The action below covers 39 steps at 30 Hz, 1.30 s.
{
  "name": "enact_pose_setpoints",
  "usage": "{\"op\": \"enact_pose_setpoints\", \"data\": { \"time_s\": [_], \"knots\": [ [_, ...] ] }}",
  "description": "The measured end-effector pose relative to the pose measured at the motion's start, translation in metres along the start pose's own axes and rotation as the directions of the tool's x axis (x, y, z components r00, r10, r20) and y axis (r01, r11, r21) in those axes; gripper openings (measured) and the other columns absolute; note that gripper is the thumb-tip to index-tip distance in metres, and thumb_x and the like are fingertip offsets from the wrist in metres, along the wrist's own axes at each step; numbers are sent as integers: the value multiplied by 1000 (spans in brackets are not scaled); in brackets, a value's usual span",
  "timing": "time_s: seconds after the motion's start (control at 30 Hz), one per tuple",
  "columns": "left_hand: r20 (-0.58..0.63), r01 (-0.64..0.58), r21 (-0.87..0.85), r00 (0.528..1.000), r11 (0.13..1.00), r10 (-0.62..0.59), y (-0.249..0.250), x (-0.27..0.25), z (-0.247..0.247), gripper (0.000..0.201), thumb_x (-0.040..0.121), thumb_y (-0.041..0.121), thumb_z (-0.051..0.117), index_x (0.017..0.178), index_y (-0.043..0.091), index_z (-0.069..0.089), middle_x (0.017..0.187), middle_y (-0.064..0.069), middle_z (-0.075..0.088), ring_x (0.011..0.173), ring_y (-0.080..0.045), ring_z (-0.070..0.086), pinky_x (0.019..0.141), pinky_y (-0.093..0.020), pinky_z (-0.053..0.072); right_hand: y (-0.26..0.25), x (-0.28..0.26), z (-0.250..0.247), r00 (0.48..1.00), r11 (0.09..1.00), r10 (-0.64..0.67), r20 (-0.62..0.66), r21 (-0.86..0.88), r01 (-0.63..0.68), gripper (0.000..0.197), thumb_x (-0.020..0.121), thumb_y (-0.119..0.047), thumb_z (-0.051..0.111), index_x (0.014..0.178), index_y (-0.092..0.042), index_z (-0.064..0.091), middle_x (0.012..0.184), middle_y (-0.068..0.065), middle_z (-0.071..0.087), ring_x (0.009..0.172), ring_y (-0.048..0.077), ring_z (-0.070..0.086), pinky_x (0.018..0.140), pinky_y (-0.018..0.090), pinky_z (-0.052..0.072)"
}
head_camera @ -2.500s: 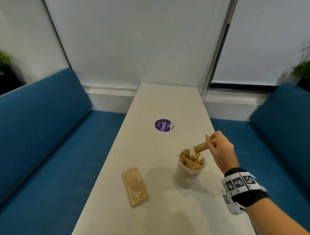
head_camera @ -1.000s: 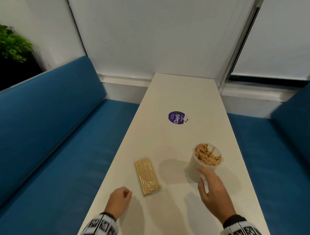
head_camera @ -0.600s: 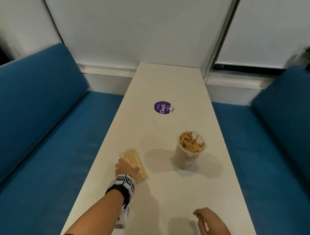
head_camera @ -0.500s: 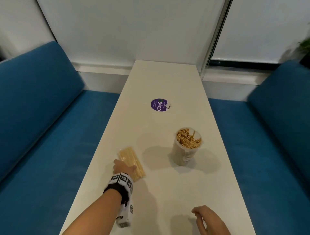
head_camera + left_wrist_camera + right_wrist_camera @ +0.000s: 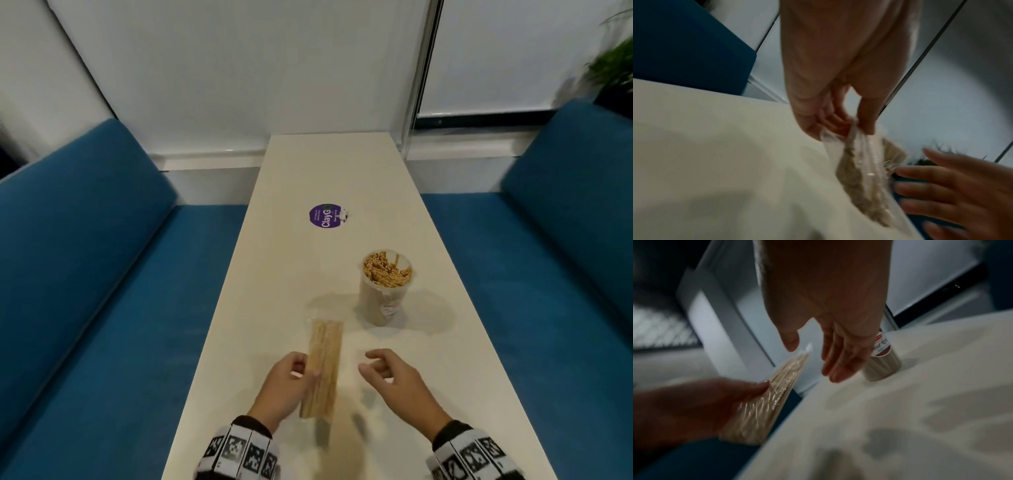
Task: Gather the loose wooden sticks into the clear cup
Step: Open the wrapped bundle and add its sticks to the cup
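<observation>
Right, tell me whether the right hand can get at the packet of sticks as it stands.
Probably yes: the right hand is open beside the packet of sticks, which the left hand holds up, with nothing between them.

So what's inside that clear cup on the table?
The clear plastic cup is packed nearly full with upright thin wooden sticks; their ends show at the rim. Its bottom is hidden beneath them.

Even overhead light fills the head view, and the clear cup throws soft shadows on the pale table. Straight lines bow toward that view's edges. Both wrist views are dimmer and smeared by motion blur, and the wrapped sticks show glints of glare.
</observation>
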<state>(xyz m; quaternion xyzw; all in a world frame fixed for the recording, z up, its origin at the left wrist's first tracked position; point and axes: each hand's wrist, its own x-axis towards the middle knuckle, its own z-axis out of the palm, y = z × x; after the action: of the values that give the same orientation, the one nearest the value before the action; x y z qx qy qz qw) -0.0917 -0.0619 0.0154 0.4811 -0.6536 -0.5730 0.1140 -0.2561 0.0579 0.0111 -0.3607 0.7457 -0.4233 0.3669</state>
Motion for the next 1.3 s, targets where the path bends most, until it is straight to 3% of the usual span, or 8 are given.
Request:
{"op": "enact_pose_setpoints", "data": {
  "time_s": [0.13,0.3,0.47,0.6,0.77,0.9,1.0,1.3],
  "knots": [
    [71,-136,-62,988,989,140,18,-29,3,9,87,21,63,95,18,60,93,1,63,72,-11,56,67,-20,49,-31,-2,3,993,963,21,118,264,-52,29,87,-33,61,112,-20,57,100,1,69,92,12,65,72,22,52],
    [-8,-243,68,970,968,245,26,-46,5,12,87,29,63,96,25,56,94,4,61,81,-9,58,67,-13,49,-43,-13,0,990,940,-143,-18,309,141,14,86,-16,64,100,-17,66,96,6,72,88,24,67,70,29,56],
    [-225,-294,101,924,950,310,46,-58,0,23,82,44,63,83,22,56,83,6,60,68,-7,54,59,-9,42,-44,-28,4,940,940,-320,-118,87,331,18,84,-11,66,83,-28,65,81,-8,69,72,8,63,65,23,53],
    [-157,-234,-124,964,964,214,70,-67,-2,53,78,61,50,69,10,59,61,4,59,55,-7,52,59,-16,41,-48,-43,15,859,869,-493,-137,-122,479,8,81,-31,60,78,-38,57,75,-14,64,78,5,60,63,16,49],
    [-51,-131,-326,991,936,121,75,-68,-2,32,91,33,55,76,5,61,58,1,57,51,-8,53,57,-20,44,-40,-50,21,794,781,-598,-112,-304,545,21,84,-41,48,90,-27,62,81,-18,59,76,1,55,63,11,47],
    [-2,-139,-349,989,927,148,70,-70,-3,25,94,15,51,74,5,61,59,-2,61,54,-8,58,61,-20,52,-49,-56,13,850,848,-521,-73,-157,506,23,78,-55,54,89,-36,61,85,-19,64,85,2,59,65,13,49],
    [37,-202,-247,975,948,217,64,-74,0,24,94,14,49,75,8,62,65,1,65,68,-11,63,73,-24,55,-64,-60,8,921,920,-386,-43,58,388,36,74,-63,58,82,-29,66,84,-12,68,81,5,64,65,21,53],
    [109,-251,-179,956,951,273,50,-77,0,22,96,23,48,86,8,61,80,-1,66,80,-13,65,83,-25,55,-78,-54,-7,971,976,-182,153,149,160,15,84,-22,68,83,-8,71,77,6,72,73,13,68,65,24,56]
  ]
}}
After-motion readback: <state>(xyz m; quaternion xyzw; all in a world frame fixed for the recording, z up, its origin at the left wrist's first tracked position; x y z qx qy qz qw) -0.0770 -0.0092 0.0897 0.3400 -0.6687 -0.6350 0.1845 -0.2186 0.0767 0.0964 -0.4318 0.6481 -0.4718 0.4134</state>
